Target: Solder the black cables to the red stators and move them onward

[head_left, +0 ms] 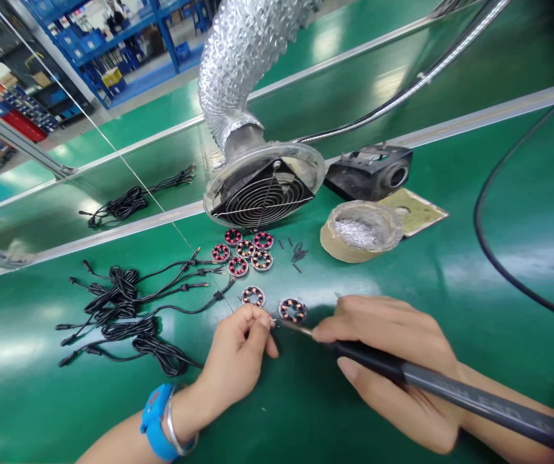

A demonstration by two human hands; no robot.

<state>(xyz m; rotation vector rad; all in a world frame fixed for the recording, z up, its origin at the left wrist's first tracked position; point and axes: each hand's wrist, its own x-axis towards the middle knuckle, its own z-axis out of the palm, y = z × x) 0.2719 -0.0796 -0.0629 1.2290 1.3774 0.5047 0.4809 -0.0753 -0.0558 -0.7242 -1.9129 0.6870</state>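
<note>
My left hand [241, 348] is closed in a pinch on thin wire ends [273, 318], which barely show past the fingertips. A black cable [165, 351] runs under that wrist, and I cannot see whether it joins those wires. In my right hand [397, 367] is a soldering iron [368, 359], held like a pen, its tip close to the pinched wires. Just beyond the fingertips lie two ring-shaped boards with copper-coloured parts, one ring board [292, 310] on the right and another ring board [253, 296] on the left.
Several more ring boards [245, 249] lie below a round fume extractor hood [265, 187] on a foil duct [238, 58]. Coiled black cables [117, 287] spread out leftward. Short black tubes [299, 251], a tub of foil [360, 232] and a black iron stand [371, 173] are farther back.
</note>
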